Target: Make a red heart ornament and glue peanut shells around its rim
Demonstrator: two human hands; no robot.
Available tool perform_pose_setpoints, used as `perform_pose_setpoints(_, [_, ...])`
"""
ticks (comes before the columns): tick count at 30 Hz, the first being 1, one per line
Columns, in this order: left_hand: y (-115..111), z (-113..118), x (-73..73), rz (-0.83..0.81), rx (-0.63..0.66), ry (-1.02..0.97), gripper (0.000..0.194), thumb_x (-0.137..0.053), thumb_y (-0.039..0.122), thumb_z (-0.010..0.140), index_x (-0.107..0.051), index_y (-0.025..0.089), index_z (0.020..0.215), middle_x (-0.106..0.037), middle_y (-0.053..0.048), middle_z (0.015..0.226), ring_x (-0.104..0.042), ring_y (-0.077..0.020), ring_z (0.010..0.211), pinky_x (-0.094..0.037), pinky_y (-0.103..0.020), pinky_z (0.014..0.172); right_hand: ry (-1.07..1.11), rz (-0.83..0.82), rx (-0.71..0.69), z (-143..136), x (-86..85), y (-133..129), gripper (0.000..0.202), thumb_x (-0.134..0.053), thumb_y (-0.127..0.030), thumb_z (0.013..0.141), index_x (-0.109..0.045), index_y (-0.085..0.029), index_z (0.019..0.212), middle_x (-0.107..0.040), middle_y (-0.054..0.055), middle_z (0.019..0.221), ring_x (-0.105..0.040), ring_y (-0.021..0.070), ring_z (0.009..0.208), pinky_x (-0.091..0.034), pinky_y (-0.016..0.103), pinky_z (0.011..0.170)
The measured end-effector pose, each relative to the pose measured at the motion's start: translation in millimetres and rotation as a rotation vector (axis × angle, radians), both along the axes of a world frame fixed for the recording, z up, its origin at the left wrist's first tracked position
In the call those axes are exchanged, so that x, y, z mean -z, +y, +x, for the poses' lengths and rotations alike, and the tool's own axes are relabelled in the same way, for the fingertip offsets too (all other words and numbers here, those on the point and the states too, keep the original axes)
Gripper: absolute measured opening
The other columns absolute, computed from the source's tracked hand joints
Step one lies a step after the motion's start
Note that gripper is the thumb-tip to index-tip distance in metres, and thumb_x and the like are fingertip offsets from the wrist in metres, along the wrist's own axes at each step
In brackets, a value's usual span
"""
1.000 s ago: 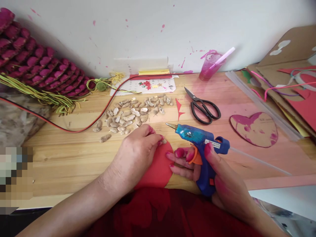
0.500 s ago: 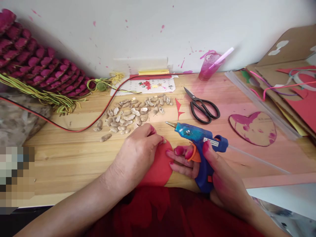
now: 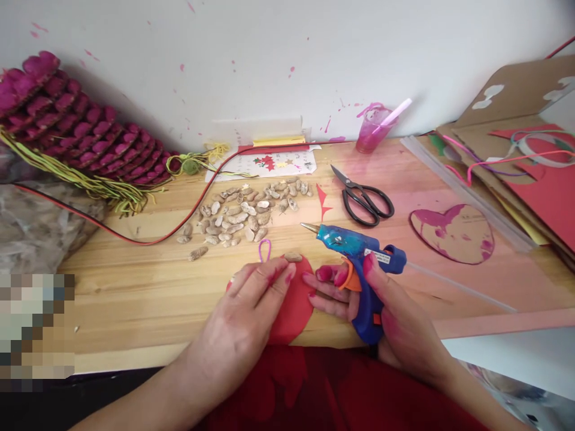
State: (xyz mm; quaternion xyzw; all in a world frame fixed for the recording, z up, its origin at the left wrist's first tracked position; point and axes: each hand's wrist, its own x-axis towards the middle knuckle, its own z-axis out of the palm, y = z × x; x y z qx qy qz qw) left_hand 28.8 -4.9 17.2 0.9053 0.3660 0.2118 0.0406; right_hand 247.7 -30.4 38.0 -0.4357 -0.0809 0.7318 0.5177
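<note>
My left hand (image 3: 247, 305) lies over the left part of a red heart (image 3: 294, 308), fingers bent and thumb slightly apart. Just beyond its fingertips, a peanut shell (image 3: 293, 257) lies at the heart's upper edge, plainly visible and not between them. A purple loop (image 3: 265, 249) sticks out above the heart. My right hand (image 3: 399, 317) is wrapped around a blue glue gun (image 3: 368, 299), with fingers by its orange trigger. The metal nozzle points left, above the heart and apart from the shell. Several peanut shells (image 3: 233, 218) are scattered behind the hands.
Black-handled scissors (image 3: 363, 197) and red scraps (image 3: 322, 200) lie behind the glue gun. A paint-stained cardboard heart (image 3: 453, 233) is at right. Farther back stand a pink cup (image 3: 375, 129) and cardboard (image 3: 489, 131). A red-black cord (image 3: 179, 224) crosses the left side.
My left fingers have drawn back slightly down and left from the peanut shell, baring it and the purple loop. My right hand keeps its hold on the glue gun. The view has shifted a little.
</note>
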Motion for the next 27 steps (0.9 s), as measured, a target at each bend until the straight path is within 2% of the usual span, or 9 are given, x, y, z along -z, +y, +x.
perform_pose_setpoints(4, [-5.1,4.4,-4.9,0.039,0.085,0.245,0.055,-0.041,0.007,0.093,-0.038,0.003,0.148,-0.042,-0.019,0.153,-0.043,-0.0306,0.136,-0.046,-0.043,0.108,-0.033,-0.014,-0.013,0.7,-0.4,1.6,0.042,-0.081,-0.056,0.071,-0.074,-0.019,0.09,-0.076,0.01,0.102,-0.072,0.0344,0.107,-0.058,0.048,0.094])
perform_pose_setpoints(7, [-2.2,14.1,-11.8,0.095,0.067,0.365,0.055,-0.037,0.002,0.089,-0.043,-0.002,0.144,-0.046,-0.022,0.15,-0.045,-0.0313,0.134,-0.048,-0.042,0.104,-0.046,-0.008,-0.036,1.6,-1.6,3.0,0.044,-0.08,-0.058,0.071,-0.075,-0.017,0.088,-0.077,0.012,0.101,-0.072,0.0348,0.107,-0.058,0.049,0.094])
perform_pose_setpoints(10, [0.5,20.9,-15.7,0.105,0.054,0.437,0.056,-0.037,0.0,0.086,-0.049,-0.001,0.14,-0.051,-0.02,0.146,-0.051,-0.0301,0.126,-0.05,-0.04,0.1,-0.048,-0.017,-0.04,2.1,-2.4,3.7,0.044,-0.08,-0.058,0.071,-0.075,-0.017,0.086,-0.077,0.013,0.102,-0.071,0.035,0.109,-0.057,0.048,0.095])
perform_pose_setpoints(17, [2.1,21.2,-18.0,0.113,0.042,0.44,0.06,-0.042,-0.001,0.08,-0.052,0.001,0.139,-0.056,-0.015,0.142,-0.047,-0.0256,0.127,-0.049,-0.034,0.099,-0.058,-0.061,-0.034,1.0,2.6,3.9,0.039,-0.082,-0.06,0.066,-0.075,-0.023,0.077,-0.077,0.008,0.102,-0.07,0.035,0.111,-0.055,0.051,0.098])
perform_pose_setpoints(23, [5.3,22.3,-19.6,0.107,0.038,0.441,0.06,-0.042,0.0,0.079,-0.053,0.001,0.138,-0.057,-0.015,0.142,-0.049,-0.0254,0.123,-0.051,-0.032,0.093,-0.031,-0.053,-0.017,2.8,2.7,4.3,0.039,-0.082,-0.06,0.067,-0.077,-0.031,0.093,-0.076,0.003,0.092,-0.071,0.0327,0.108,-0.05,0.055,0.103])
perform_pose_setpoints(27, [5.5,20.7,-18.6,0.091,0.055,0.425,0.061,-0.042,0.0,0.079,-0.052,0.001,0.139,-0.056,-0.016,0.143,-0.051,-0.0264,0.122,-0.053,-0.033,0.09,-0.058,-0.073,-0.038,3.4,1.6,4.8,0.039,-0.08,-0.062,0.067,-0.078,-0.029,0.088,-0.076,0.005,0.098,-0.072,0.0335,0.104,-0.054,0.056,0.099])
